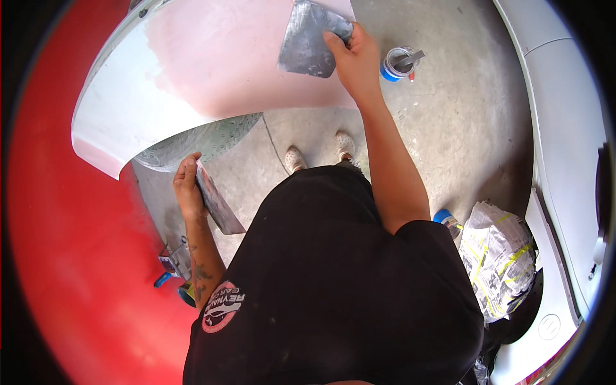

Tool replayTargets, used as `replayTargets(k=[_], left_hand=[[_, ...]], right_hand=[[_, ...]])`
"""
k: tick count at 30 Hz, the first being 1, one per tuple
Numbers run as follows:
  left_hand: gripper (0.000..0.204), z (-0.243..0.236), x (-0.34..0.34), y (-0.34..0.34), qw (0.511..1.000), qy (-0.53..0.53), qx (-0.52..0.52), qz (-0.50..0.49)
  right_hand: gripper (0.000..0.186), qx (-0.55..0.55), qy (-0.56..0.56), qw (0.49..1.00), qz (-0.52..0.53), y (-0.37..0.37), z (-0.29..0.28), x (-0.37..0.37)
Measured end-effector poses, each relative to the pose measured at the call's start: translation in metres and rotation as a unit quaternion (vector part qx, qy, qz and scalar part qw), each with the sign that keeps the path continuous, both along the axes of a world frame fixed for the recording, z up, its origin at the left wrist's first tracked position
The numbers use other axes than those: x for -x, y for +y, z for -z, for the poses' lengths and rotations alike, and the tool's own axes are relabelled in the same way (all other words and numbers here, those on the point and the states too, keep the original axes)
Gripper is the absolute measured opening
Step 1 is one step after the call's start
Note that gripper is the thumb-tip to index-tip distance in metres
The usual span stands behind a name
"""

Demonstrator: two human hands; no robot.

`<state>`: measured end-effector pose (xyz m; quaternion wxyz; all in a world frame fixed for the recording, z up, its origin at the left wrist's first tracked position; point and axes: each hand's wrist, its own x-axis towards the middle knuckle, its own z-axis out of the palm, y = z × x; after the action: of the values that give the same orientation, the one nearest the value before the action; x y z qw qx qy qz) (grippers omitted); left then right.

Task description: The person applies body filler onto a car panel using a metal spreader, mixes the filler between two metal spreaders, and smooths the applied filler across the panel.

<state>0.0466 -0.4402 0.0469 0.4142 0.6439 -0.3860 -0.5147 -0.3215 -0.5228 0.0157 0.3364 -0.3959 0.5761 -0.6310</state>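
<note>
A car fender (pixel 128 96), white with a broad pink area of body filler (pixel 212 70), spans the top of the view. My right hand (pixel 357 61) is closed on a grey, smeared flat putty spreader (pixel 308 42), thumb on its near face. The spreader is over the pink area by the fender's right edge; whether it touches cannot be told. Lower left, below the wheel arch, my left hand (pixel 187 186) is closed on a thin flat putty board (pixel 219 205), tilted steeply, with pink and grey smears. Its fingers are partly hidden.
An open tin (pixel 398 64) with a blue band and a flat tool across it stands on the concrete floor (pixel 449 128). A red car panel (pixel 64 192) curves along the left. At right are a newspaper-wrapped bundle (pixel 500 256), another blue-banded can (pixel 447 221) and a pale car body (pixel 564 96).
</note>
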Motion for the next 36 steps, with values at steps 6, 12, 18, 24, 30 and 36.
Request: replayTargets(k=[6, 12, 18, 24, 30, 36], left_hand=[[0.037, 0.003, -0.002, 0.006, 1.0, -0.001, 0.0, -0.021], [0.038, 0.006, -0.006, 0.003, 0.999, -0.027, 0.008, -0.029], [0.038, 0.007, -0.007, 0.007, 0.999, -0.015, 0.009, -0.028], [0.037, -0.004, 0.005, 0.006, 0.996, 0.028, -0.037, -0.082], [0.04, -0.009, 0.009, 0.005, 1.0, -0.007, -0.005, -0.017], [0.039, 0.005, 0.001, 0.004, 0.998, -0.026, -0.005, -0.048]], right_hand=[[0.021, 0.026, -0.071, 0.997, 0.005, 0.009, 0.013, -0.007], [0.018, 0.041, -0.115, 0.992, 0.009, 0.007, 0.009, -0.015], [0.016, 0.018, -0.058, 0.998, -0.002, 0.002, 0.006, -0.016], [0.017, 0.024, -0.04, 0.999, -0.007, -0.005, 0.007, -0.023], [0.017, 0.072, -0.08, 0.994, 0.023, 0.003, 0.012, -0.02], [0.018, 0.044, -0.064, 0.996, 0.043, 0.011, 0.004, -0.015]])
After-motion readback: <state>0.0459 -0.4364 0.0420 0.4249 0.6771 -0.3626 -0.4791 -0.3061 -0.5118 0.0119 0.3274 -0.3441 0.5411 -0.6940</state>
